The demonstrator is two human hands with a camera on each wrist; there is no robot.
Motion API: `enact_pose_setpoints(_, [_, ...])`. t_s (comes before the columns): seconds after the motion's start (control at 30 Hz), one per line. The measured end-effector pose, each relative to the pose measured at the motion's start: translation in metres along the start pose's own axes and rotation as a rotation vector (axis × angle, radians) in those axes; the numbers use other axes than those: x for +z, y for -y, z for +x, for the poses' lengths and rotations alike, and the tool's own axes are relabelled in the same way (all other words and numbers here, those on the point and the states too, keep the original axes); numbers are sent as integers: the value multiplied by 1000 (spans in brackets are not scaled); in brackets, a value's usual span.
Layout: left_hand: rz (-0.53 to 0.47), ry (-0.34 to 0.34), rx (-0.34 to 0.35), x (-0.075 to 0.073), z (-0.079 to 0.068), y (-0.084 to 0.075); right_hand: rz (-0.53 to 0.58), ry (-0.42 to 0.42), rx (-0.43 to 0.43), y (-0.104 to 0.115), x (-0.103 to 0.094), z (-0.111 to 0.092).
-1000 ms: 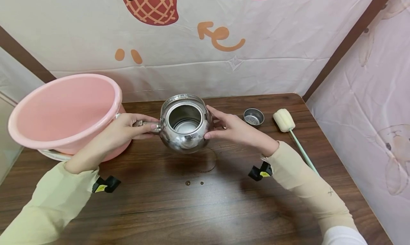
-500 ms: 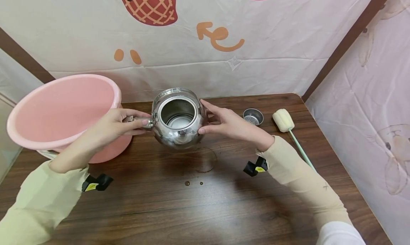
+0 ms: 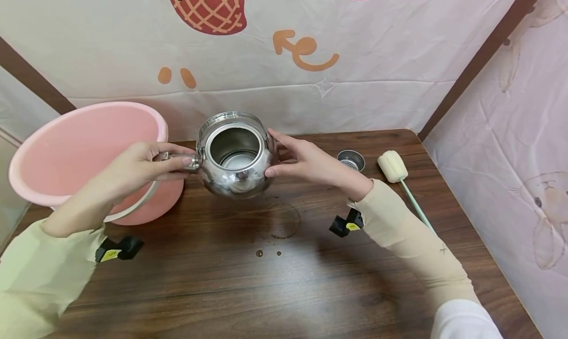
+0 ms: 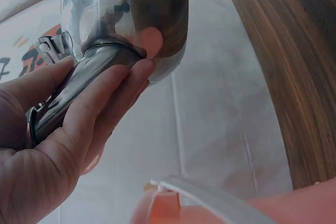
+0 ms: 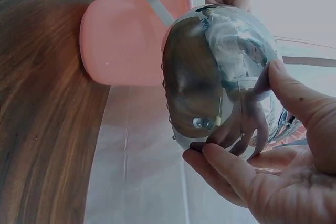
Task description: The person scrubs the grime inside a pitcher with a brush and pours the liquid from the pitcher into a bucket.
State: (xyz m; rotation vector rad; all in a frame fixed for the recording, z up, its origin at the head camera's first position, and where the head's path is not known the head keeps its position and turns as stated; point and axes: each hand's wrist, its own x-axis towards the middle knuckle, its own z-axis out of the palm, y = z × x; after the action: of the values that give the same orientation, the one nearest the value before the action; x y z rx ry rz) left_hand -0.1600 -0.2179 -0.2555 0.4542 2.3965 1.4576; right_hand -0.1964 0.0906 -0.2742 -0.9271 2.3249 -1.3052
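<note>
A shiny steel kettle (image 3: 237,184), lidless, tilts with its round mouth toward the head camera. My left hand (image 3: 137,166) grips its spout (image 4: 79,90), fingers along one side and thumb along the other. My right hand (image 3: 306,161) holds the opposite side of the body, thumb in front and fingers reaching underneath, as the right wrist view shows. Water drops cling to the kettle's bottom edge (image 5: 167,95), which is raised off the table. The carrying handle (image 3: 228,116) lies folded back around the mouth.
A large pink tub (image 3: 164,124) with a white carrying strap (image 3: 135,208) stands at the left, close to the spout. At the right are a small perforated steel strainer (image 3: 352,156) and a sponge brush (image 3: 392,166). A wet ring and drops mark the wooden table (image 3: 266,294).
Both hands have carried the kettle left and slightly up in the head view, toward the tub. The left hand now overlaps the tub more. The grips look the same.
</note>
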Motion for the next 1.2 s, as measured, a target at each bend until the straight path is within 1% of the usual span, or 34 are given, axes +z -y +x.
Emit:
enact_pose_setpoints(0.1, [29, -10, -15, -3, -2, -3, 4, 4, -17, 3, 0, 4])
enact_pose_setpoints(0.17, [34, -15, -14, -6, -3, -3, 13, 7, -27, 5, 0, 6])
enact_pose_setpoints(0.27, [4, -17, 6, -10, -4, -1, 37, 12, -49, 8, 1, 10])
enact_pose_setpoints(0.33, [-30, -15, 27, -14, -5, 0, 55, 12, -59, 10, 1, 13])
enact_pose_setpoints(0.47, [-133, 7, 87, -20, -5, 3, 84, 16, -74, 16, 0, 19])
enact_pose_setpoints(0.5, [-167, 16, 95, -22, -5, 3, 83, 16, -75, 18, 0, 20])
enact_pose_setpoints(0.6, [-191, 26, 97, -28, -7, 3, 83, 23, -65, 22, -1, 24])
enact_pose_setpoints(0.67, [-181, 22, 89, -31, -8, 3, 81, 26, -59, 24, -2, 26])
enact_pose_setpoints(0.73, [-126, 1, 60, -34, -9, 1, 86, 27, -61, 27, -2, 28])
enact_pose_setpoints(0.8, [-105, -10, 39, -38, -9, 1, 86, 23, -66, 29, -1, 30])
enact_pose_setpoints(0.83, [-73, -22, 25, -39, -10, 0, 88, 21, -69, 30, -1, 32])
enact_pose_setpoints(0.9, [-43, -38, -2, -41, -11, -1, 85, 17, -64, 33, 0, 34])
enact_pose_setpoints(0.97, [-30, -45, -20, -45, -12, -1, 58, 13, -53, 36, 1, 36])
enact_pose_setpoints(1.03, [-49, -36, -11, -48, -13, 1, 32, 14, -44, 39, 1, 38])
enact_pose_setpoints(1.13, [-115, -8, 33, -54, -13, 4, -11, 13, -43, 42, 0, 42])
enact_pose_setpoints(1.2, [-123, 1, 55, -57, -13, 5, -25, 10, -56, 44, 0, 45])
